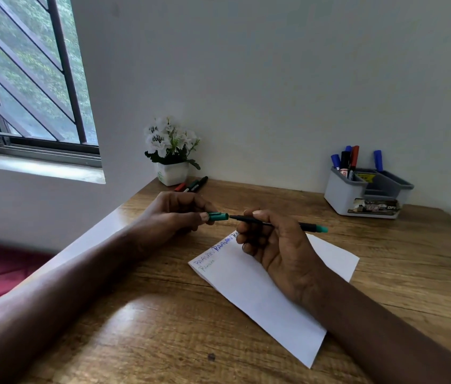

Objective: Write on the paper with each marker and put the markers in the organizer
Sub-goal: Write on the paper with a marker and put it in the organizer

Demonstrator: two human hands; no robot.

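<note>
The right hand holds the green marker above the paper, its fingers curled round the black barrel. The left hand pinches the green cap. The marker's long axis runs nearly level, left to right, with the bare tip pointing at the cap's open end — the two are in line and just apart. A faint second line of writing may be green, though it is too pale to be sure; if so, capping looks like the step in hand. The organizer stands at the far right of the surface, nearer the right hand, with several capped markers upright in it — three loose markers lie by the flower pot at the far left
</note>
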